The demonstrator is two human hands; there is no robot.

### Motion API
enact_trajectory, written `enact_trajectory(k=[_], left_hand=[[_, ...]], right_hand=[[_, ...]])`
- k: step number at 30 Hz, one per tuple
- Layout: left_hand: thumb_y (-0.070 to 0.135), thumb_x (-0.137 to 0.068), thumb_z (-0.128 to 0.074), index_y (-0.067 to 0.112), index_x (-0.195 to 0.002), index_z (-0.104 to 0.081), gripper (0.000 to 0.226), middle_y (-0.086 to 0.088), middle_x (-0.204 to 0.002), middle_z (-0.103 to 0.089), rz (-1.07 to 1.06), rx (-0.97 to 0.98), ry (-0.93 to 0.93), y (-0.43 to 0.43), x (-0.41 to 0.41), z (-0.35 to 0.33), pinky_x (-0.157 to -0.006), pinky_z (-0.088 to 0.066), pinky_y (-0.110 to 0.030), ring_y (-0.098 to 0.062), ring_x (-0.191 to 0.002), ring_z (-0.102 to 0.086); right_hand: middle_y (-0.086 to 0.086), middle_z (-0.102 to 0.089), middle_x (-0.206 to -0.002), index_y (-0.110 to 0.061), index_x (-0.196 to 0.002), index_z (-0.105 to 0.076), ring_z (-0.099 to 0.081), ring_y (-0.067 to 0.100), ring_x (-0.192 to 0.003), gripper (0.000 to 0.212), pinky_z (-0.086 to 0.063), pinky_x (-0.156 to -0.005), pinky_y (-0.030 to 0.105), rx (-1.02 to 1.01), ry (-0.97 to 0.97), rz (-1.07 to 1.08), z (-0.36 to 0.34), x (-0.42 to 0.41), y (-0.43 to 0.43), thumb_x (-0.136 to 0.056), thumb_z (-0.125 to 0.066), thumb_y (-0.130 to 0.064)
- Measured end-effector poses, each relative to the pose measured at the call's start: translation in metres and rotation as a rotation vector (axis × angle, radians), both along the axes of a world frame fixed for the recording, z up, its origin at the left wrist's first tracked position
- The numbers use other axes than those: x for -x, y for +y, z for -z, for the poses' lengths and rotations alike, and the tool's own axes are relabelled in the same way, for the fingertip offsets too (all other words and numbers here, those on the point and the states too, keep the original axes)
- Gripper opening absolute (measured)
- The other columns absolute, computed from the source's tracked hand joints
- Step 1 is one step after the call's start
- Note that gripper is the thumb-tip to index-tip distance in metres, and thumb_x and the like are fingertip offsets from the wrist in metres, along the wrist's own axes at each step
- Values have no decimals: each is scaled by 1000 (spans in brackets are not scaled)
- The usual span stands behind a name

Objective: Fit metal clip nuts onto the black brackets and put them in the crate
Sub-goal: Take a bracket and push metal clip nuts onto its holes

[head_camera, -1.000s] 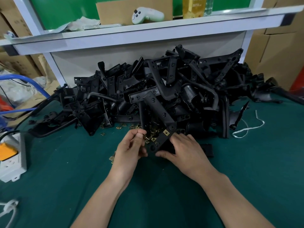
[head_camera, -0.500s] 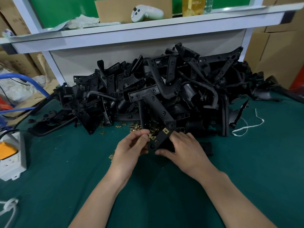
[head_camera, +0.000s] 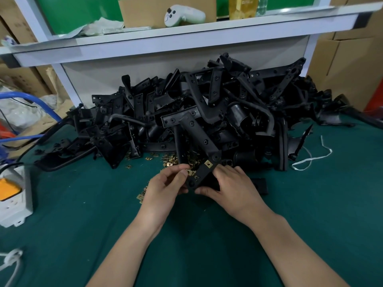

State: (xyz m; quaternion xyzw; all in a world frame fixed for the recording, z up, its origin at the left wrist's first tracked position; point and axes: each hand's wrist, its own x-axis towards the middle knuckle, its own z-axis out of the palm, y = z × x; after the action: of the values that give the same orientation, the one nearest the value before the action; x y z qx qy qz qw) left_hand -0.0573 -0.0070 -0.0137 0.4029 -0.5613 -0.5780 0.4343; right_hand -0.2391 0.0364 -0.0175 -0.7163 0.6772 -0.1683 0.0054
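Fingers (head_camera: 228,169) of my right hand (head_camera: 230,185) curl over the right edge of one black bracket (head_camera: 202,175), thumb underneath, gripping it. I hold it tilted just in front of the pile of brackets (head_camera: 217,112), its upper end toward the pile. One brass clip nut (head_camera: 207,162) sits fitted on that upper end. My left hand (head_camera: 165,187) pinches a second clip nut (head_camera: 190,172) between thumb and forefinger, touching the bracket's left edge. Loose clip nuts (head_camera: 165,159) lie scattered on the green worktop (head_camera: 83,214) along the front foot of the pile, with a few more just in front of it under my left hand. A white power strip (head_camera: 12,195) lies well left of the pile, and a white cord (head_camera: 310,160) just right of it.
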Motion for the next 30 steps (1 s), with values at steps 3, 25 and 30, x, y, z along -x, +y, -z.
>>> enact_trajectory(k=[3,25,30], left_hand=[[23,-98,-64,31,-102,-78,17,-8,-107,-74,11,-8,1,0,0,0,-87,-56,-35,-16,-87,-66],[23,-92,-73,37,-117,-66,30,14,-95,-71,1,233,-191,18,9,-4,-77,-47,-8,2,-88,-66],[26,-90,-74,43,-121,-58,38,22,-106,-60,-94,433,-369,21,12,2,-85,-42,-6,3,-102,-59]], right_hand=[[-13,-61,-110,-25,-119,-56,-54,9,-104,72,-32,-93,25,-2,7,-1,0,0,1,-82,-27,-80],[-9,-61,-106,-21,-114,-58,-55,13,-101,67,-27,-85,26,33,33,13,0,-1,1,-85,-25,-72],[-5,-62,-106,-18,-112,-58,-56,18,-102,59,-28,-86,28,34,26,28,2,-1,-1,-87,-34,-65]])
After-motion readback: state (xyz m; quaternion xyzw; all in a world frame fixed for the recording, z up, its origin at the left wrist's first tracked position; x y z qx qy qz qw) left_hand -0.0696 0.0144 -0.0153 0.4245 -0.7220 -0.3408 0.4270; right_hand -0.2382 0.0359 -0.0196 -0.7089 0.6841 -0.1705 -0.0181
